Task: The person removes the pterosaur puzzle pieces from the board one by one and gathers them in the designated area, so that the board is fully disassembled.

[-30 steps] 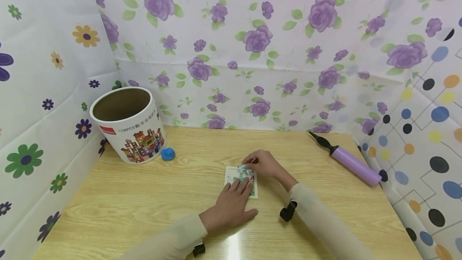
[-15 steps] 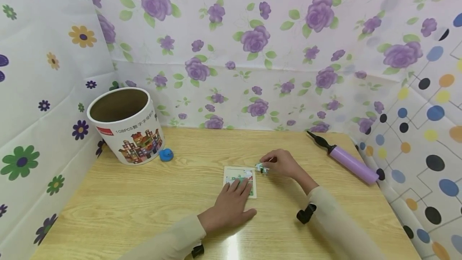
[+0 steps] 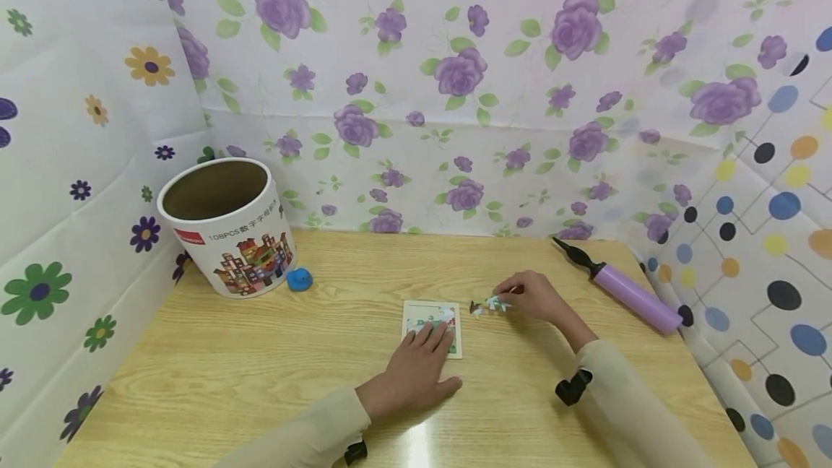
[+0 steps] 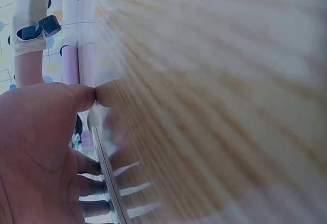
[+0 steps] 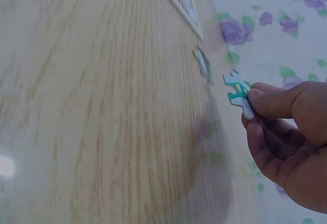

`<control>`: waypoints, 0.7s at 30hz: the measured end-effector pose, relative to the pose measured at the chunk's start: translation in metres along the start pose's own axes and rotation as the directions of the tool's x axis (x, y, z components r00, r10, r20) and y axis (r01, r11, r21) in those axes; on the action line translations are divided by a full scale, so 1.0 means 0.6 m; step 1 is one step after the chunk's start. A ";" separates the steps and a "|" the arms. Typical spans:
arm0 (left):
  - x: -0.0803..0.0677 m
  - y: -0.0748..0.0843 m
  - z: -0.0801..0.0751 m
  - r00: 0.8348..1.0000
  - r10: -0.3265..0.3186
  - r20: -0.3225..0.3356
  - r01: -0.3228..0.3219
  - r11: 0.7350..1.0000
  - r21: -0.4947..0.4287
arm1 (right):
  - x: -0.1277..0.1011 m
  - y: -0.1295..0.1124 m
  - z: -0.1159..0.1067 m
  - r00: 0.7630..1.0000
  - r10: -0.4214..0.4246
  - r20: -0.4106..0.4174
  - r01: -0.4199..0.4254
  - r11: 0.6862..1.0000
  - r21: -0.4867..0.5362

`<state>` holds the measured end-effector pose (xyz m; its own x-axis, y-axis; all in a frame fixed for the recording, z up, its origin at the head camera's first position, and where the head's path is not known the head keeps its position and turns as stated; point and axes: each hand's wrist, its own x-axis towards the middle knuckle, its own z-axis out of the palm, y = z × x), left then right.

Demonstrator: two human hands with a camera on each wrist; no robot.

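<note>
A small puzzle board (image 3: 432, 318) lies flat in the middle of the wooden table (image 3: 260, 352). My left hand (image 3: 430, 336) rests on it with straight fingers pressing its near half; the left wrist view shows the board's edge (image 4: 107, 178) under those fingers. My right hand (image 3: 510, 300) is to the right of the board, off it. It pinches a teal and white puzzle piece (image 5: 238, 93) between thumb and forefinger, just above the table. A second loose piece (image 5: 203, 63) lies on the wood between that hand and the board (image 5: 184, 6).
An open cardboard tub (image 3: 227, 226) stands at the back left with a small blue object (image 3: 300, 279) beside it. A purple hand pump (image 3: 627, 293) lies at the back right near the table's edge. Patterned sheets wall in three sides.
My right hand has moved from the board's top right corner out to the right, carrying a puzzle piece. The left hand has stayed on the board.
</note>
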<state>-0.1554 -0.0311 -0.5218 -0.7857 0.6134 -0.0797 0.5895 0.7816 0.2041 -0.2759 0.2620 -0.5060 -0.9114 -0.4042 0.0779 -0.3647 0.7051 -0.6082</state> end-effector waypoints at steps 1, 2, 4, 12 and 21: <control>0.000 -0.001 0.002 1.000 0.002 -0.002 -0.002 1.000 -0.001 | 0.000 0.003 0.000 1.000 0.003 0.001 -0.003 1.000 0.000; 0.001 -0.002 0.004 1.000 0.002 -0.004 -0.002 1.000 -0.001 | -0.001 0.006 0.000 1.000 0.005 0.001 -0.005 1.000 -0.001; 0.000 -0.003 0.005 1.000 0.005 -0.009 -0.005 1.000 -0.003 | 0.000 0.012 0.001 1.000 0.010 0.008 -0.010 1.000 -0.008; 0.000 -0.002 0.002 1.000 0.004 0.001 -0.004 1.000 0.023 | 0.002 0.022 0.006 0.998 0.035 0.045 -0.036 0.999 0.017; -0.001 0.000 -0.003 1.000 0.001 0.013 -0.001 0.999 0.038 | 0.007 0.031 0.016 0.996 0.055 0.073 -0.058 0.998 0.030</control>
<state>-0.1552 -0.0316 -0.5199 -0.7828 0.6155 -0.0918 0.5972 0.7845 0.1674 -0.2846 0.2677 -0.5243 -0.9138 -0.4060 -0.0138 -0.3056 0.7094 -0.6351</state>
